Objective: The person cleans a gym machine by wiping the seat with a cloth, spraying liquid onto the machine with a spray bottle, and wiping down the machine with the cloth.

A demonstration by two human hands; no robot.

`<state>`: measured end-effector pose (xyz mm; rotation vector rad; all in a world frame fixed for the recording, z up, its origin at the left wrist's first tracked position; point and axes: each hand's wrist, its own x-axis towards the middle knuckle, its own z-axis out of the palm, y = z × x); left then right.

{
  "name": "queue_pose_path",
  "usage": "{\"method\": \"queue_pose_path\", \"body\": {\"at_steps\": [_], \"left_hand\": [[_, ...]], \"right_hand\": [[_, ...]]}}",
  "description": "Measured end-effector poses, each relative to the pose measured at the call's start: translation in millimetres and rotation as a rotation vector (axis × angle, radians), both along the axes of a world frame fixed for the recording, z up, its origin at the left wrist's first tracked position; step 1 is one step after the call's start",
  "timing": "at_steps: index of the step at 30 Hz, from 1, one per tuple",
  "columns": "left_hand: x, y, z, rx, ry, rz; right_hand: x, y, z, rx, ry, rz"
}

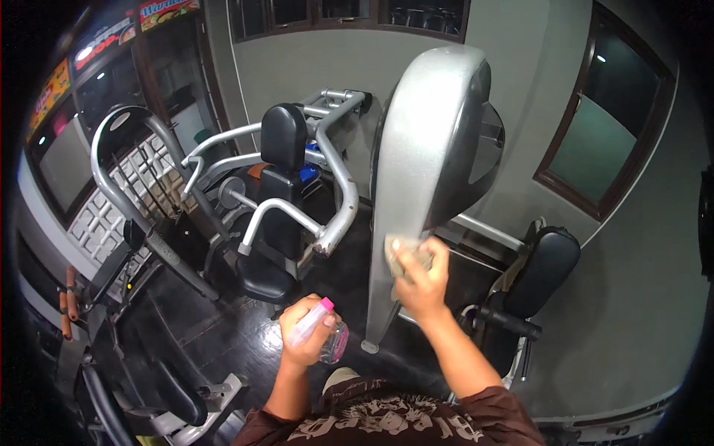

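My left hand [297, 343] is wrapped round a clear spray bottle [337, 345] with a pink nozzle, held upright in front of my body. Part of the bottle is hidden behind the fingers. My right hand [424, 291] grips a beige cloth [396, 259] and presses it to the lower part of a tall silver machine housing [428, 119]. The housing has a smooth, curved front and a dark side panel. Its foot reaches the black floor between my two hands.
Left of the housing stands a seated machine with a black backrest [283, 137] and silver bars. A black padded seat unit [547, 267] is close on the right. Another silver frame [111, 141] rises at far left, before glass doors. A window [606, 111] is in the right wall.
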<state>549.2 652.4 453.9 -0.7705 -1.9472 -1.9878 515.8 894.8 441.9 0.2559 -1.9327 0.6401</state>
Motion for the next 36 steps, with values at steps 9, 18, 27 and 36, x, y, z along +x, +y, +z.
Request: {"method": "queue_pose_path", "body": {"at_steps": [9,18,27,36], "left_hand": [[-2,-7,-2,-0.033,0.001,0.027],[-2,10,4,0.027,-0.105,0.007],[2,4,15,-0.057,0.149,0.014],[5,0,6,-0.017,0.018,0.083]], "right_hand": [[19,10,-24,0.050,-0.073,0.122],[-16,16,21,-0.002,0.155,0.137],[12,10,-95,-0.033,-0.080,0.169],[-9,-4,57,0.134,0.114,-0.131]]}}
